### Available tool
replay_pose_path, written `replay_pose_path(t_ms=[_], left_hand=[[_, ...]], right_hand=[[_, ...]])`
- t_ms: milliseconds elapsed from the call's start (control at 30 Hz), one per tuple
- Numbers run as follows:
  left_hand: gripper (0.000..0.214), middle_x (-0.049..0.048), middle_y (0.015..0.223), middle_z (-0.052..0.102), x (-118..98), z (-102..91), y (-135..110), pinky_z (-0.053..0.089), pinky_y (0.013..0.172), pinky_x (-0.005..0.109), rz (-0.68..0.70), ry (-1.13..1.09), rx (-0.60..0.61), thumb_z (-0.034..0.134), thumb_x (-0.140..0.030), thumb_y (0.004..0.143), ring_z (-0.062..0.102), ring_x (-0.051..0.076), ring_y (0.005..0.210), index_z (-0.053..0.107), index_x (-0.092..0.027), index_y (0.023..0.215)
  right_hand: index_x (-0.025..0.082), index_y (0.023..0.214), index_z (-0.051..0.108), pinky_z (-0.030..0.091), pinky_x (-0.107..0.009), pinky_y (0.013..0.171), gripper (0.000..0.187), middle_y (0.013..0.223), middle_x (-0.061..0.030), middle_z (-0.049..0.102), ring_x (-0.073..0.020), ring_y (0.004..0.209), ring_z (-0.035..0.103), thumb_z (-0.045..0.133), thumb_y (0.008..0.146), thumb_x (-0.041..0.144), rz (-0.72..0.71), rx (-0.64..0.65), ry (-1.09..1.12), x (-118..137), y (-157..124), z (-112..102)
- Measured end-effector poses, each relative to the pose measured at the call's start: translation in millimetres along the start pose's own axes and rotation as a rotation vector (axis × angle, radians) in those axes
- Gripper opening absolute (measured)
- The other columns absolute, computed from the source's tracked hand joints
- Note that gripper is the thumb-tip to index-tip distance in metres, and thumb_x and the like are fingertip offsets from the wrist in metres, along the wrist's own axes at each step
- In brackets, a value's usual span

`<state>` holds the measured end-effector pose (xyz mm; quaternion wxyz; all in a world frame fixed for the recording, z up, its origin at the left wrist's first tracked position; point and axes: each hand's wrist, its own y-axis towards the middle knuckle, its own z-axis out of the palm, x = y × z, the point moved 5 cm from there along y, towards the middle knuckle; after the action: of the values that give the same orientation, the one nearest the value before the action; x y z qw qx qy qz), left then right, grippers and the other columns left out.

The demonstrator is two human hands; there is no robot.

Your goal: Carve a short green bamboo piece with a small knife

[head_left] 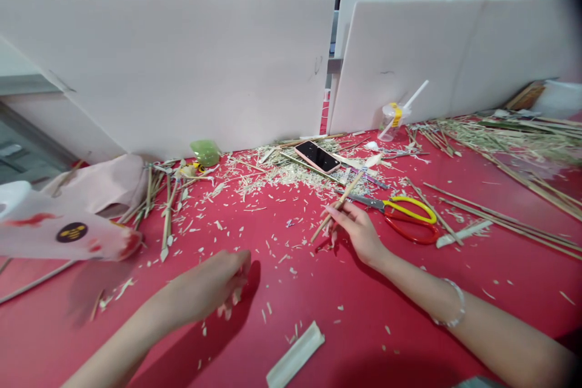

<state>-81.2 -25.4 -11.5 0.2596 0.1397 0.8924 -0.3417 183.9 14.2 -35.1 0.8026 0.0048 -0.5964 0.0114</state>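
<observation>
The right grip point(359, 231) pinched a stick point(351, 189), scissors point(387, 204) just beside it. The left grip point(210, 286) curled loosely, contents unclear.

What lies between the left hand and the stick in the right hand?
In the head view, only scattered pale shavings on the red tabletop lie between the left hand and the stick.

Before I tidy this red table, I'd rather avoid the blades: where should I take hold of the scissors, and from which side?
Probably by the yellow and red handle loops, from above on their right: the scissors lie with loops rightward, while the blades point left, towards the stick in the right hand.
</observation>
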Motion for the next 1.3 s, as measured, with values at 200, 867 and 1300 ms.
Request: replay_pose_path(t_ms=[200,867,1300], left_hand=[[0.024,0.0049,0.084,0.075,-62.5,-13.4,18.6,0.052,0.073,0.028,0.212,-0.350,-0.113,0.058,-0.036,0.084,0.070,0.018,0.078,0.069,-0.017,0.091],[0.022,0.0029,0.067,0.070,-85.4,-5.0,36.1,0.048,0.058,0.019,0.204,-1.017,-0.378,0.066,-0.032,0.086,0.060,0.008,0.056,0.067,-0.012,0.078],[0.024,0.0054,0.065,0.070,-90.8,-6.5,31.7,0.052,0.062,0.025,0.192,-0.998,-0.352,0.068,-0.036,0.084,0.064,0.013,0.057,0.069,-0.013,0.078]], right_hand=[[0.017,0.076,0.061,0.049,-0.020,0.038,0.035,0.057,0.0023,0.061,-0.0114,0.047,0.058,0.081,0.068,0.045,0.012,-0.024,0.132,2.0,0.8,-2.0],[0.018,0.081,0.065,0.050,-0.019,0.044,0.020,0.064,-0.0023,0.071,-0.0147,0.055,0.066,0.079,0.074,0.030,-0.007,0.064,0.374,19.8,-4.4,4.3],[0.018,0.079,0.067,0.051,-0.020,0.055,0.017,0.068,-0.0018,0.071,-0.0125,0.060,0.066,0.079,0.073,0.028,-0.001,0.029,0.386,20.4,-8.3,4.0]])
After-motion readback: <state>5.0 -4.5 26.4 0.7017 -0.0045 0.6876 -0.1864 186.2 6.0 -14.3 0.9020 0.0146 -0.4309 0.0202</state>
